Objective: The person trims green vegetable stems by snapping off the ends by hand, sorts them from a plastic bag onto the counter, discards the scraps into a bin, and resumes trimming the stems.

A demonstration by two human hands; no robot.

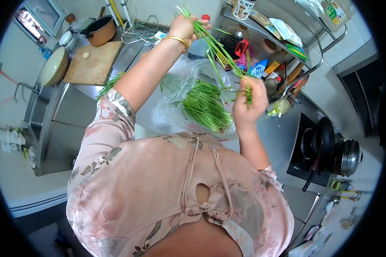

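My left hand (185,29), with a gold bangle at the wrist, is raised at the back and closed around one end of a few long green chives (214,45). Slanting down to the right, the stalks reach my right hand (249,102), whose fingers are closed on their other end. A thick bundle of chives (206,106) lies below, between my hands, on a clear plastic bag (169,96). More loose chives (110,84) show to the left, partly hidden behind my left forearm.
A wooden cutting board (92,64) bears a small pale round item. Near it are a large bowl (54,66) and an orange-brown pot (99,33). Jars and packets crowd a metal rack (278,40) at the back right. Black pans (324,137) stand on the stove at right.
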